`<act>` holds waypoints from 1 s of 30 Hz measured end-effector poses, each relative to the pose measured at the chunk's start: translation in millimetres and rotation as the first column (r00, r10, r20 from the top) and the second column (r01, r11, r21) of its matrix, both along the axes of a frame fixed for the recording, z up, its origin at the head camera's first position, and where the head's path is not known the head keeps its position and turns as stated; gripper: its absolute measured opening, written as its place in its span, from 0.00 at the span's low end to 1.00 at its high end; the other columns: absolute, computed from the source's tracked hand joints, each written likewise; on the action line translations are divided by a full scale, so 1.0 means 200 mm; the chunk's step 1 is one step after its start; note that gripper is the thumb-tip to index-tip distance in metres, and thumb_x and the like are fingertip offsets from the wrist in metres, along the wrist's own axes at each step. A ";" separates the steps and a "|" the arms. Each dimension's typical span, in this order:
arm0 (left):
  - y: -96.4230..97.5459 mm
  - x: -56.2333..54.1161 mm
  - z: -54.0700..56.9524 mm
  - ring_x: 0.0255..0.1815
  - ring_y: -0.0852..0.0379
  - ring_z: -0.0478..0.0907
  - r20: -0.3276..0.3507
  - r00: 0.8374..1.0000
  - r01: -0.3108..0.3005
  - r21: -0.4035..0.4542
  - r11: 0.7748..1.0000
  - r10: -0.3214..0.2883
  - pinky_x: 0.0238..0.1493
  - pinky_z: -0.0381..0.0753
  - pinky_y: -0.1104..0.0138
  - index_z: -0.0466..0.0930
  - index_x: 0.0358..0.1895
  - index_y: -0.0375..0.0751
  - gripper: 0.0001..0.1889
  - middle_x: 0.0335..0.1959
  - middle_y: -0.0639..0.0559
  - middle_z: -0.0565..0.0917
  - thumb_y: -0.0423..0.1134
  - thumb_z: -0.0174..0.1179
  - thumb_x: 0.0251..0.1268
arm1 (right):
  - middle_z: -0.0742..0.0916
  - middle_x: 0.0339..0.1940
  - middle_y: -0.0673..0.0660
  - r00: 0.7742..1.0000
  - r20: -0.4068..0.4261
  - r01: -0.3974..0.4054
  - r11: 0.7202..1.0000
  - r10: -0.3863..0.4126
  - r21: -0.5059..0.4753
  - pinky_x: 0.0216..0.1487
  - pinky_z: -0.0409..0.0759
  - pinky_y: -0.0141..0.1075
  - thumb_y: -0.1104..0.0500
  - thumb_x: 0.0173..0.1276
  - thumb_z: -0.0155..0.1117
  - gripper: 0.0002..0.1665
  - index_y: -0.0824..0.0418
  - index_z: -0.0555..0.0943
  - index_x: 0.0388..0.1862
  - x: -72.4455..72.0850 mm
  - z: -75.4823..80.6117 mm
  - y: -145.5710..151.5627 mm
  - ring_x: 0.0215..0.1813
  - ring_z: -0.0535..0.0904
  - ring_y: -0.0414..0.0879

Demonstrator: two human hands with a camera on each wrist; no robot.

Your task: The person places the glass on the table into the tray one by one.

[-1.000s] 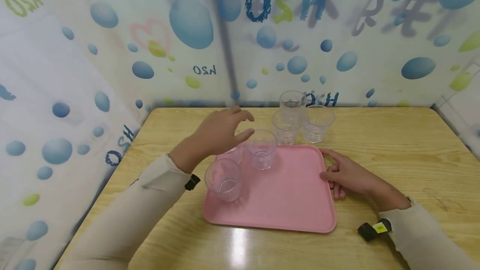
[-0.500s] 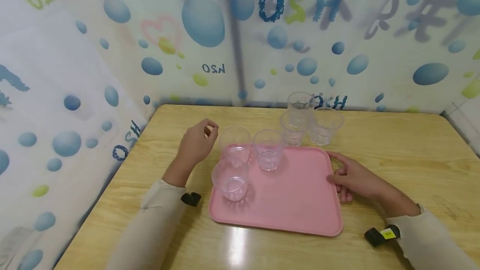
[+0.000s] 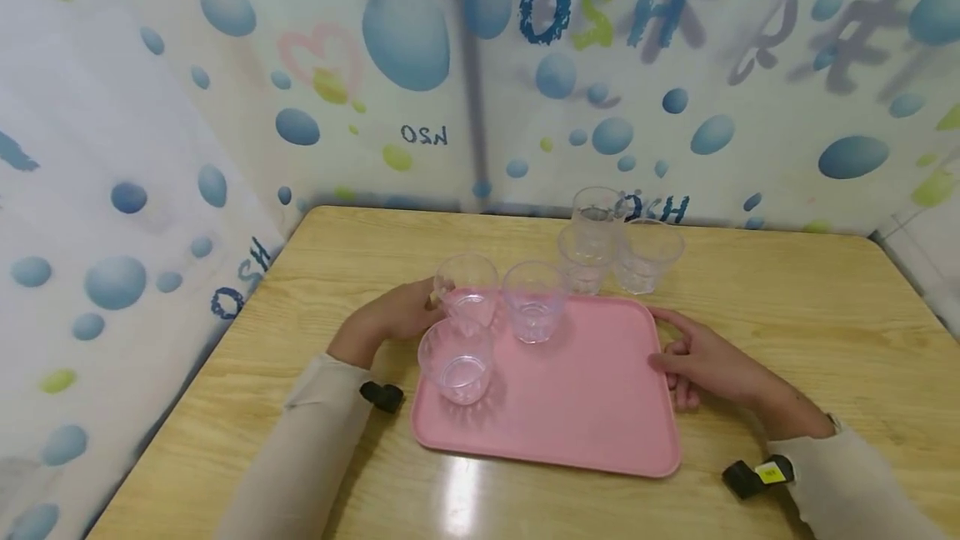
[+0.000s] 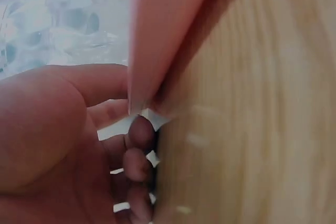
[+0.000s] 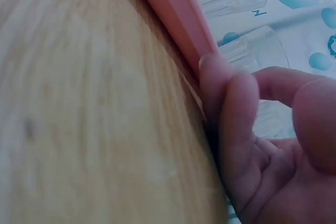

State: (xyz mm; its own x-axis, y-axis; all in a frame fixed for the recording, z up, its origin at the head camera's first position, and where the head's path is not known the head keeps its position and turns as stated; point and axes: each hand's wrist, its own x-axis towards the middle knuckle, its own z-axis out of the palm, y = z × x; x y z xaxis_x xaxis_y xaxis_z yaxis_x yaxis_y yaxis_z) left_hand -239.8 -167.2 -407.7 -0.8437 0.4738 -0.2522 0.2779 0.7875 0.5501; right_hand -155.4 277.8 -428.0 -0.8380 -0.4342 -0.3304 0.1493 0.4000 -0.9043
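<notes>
A pink rectangular tray (image 3: 573,398) lies on the wooden table and carries three clear plastic cups at its left: a front cup (image 3: 461,373), a back-left cup (image 3: 468,290) and a third cup (image 3: 534,307). My left hand (image 3: 401,309) holds the tray's left edge near the back, its fingertips partly hidden behind the cups. In the left wrist view the thumb meets the tray wall (image 4: 152,35) and the other fingers (image 4: 137,163) curl low beside it. Across from it, my right hand (image 3: 708,361) grips the right edge, thumb at the rim and fingers curled below.
Behind the tray stand three more clear cups: one near its back edge (image 3: 585,265), one at the right (image 3: 647,261) and one farthest back (image 3: 597,205). A printed wall covering (image 3: 555,140) rises right behind the wooden table (image 3: 810,298).
My left hand has drawn back from above the cups, swung out to the left, then come in to the tray's left edge. The right hand stays at the right edge.
</notes>
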 end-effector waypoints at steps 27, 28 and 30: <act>-0.03 -0.02 -0.02 0.40 0.53 0.78 -0.010 0.997 0.077 0.002 0.997 -0.077 0.50 0.78 0.55 0.63 0.74 0.48 0.27 0.39 0.47 0.84 0.46 0.54 0.76 | 0.49 0.84 0.61 0.825 -0.372 0.468 0.883 -0.425 0.029 0.70 0.60 0.68 0.37 0.70 0.62 0.64 0.48 0.26 0.82 -0.29 0.08 -0.14 0.82 0.45 0.67; -0.03 -0.02 -0.02 0.39 0.53 0.78 -0.005 0.997 0.072 0.000 0.997 -0.072 0.48 0.78 0.57 0.63 0.74 0.48 0.27 0.38 0.47 0.83 0.46 0.54 0.76 | 0.51 0.84 0.61 0.823 -0.372 0.474 0.880 -0.430 0.030 0.69 0.61 0.68 0.37 0.70 0.62 0.64 0.49 0.27 0.82 -0.29 0.09 -0.14 0.82 0.46 0.67; -0.03 -0.02 -0.02 0.37 0.54 0.77 0.004 0.998 0.062 -0.001 0.998 -0.062 0.45 0.77 0.58 0.63 0.74 0.49 0.27 0.37 0.48 0.83 0.46 0.54 0.76 | 0.54 0.83 0.63 0.819 -0.374 0.482 0.876 -0.436 0.034 0.67 0.64 0.69 0.37 0.69 0.62 0.63 0.51 0.30 0.83 -0.29 0.09 -0.15 0.81 0.49 0.69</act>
State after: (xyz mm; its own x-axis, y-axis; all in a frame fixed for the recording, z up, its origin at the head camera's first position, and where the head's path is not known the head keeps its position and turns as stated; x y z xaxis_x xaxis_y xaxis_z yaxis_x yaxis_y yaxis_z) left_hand -243.6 -173.5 -411.2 -0.8117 0.5249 -0.2560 0.3237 0.7693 0.5508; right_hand -214.1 248.0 -409.4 -0.9985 0.0535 -0.0078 0.0322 0.4728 -0.8806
